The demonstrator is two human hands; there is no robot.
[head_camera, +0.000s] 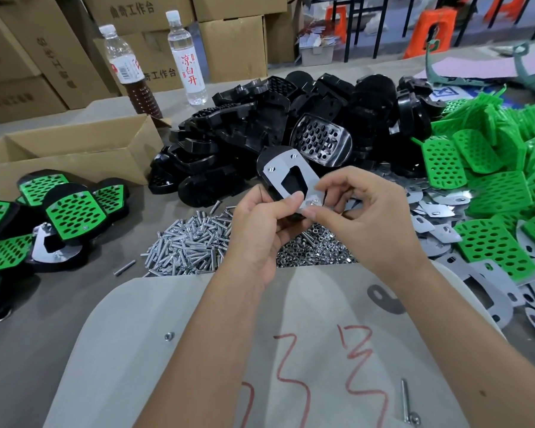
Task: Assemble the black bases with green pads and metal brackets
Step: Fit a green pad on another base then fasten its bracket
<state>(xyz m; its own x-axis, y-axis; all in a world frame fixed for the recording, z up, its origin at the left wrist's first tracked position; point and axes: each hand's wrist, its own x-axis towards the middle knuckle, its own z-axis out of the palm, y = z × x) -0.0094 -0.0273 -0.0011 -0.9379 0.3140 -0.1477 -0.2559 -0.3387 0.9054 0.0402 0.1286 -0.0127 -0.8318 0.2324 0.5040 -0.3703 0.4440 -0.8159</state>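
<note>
I hold a black base (267, 163) up over the table with a grey metal bracket (286, 176) on its upper face. Two screw ends show near the bracket's far edge. My left hand (260, 223) grips the base's near end, thumb pressed on the bracket. My right hand (365, 217) pinches a small nut (314, 202) at the bracket's near corner. A heap of loose black bases (291, 118) lies behind, green pads (491, 186) are piled at the right, and flat metal brackets (482, 288) are scattered below them.
Screws (189, 242) and nuts (312, 248) lie heaped under my hands. Finished assemblies with green pads (74, 214) sit at the left, by an open cardboard box (74, 149). Two bottles (186, 57) and stacked cartons stand behind. A lone bolt (406, 403) rests on the near grey board.
</note>
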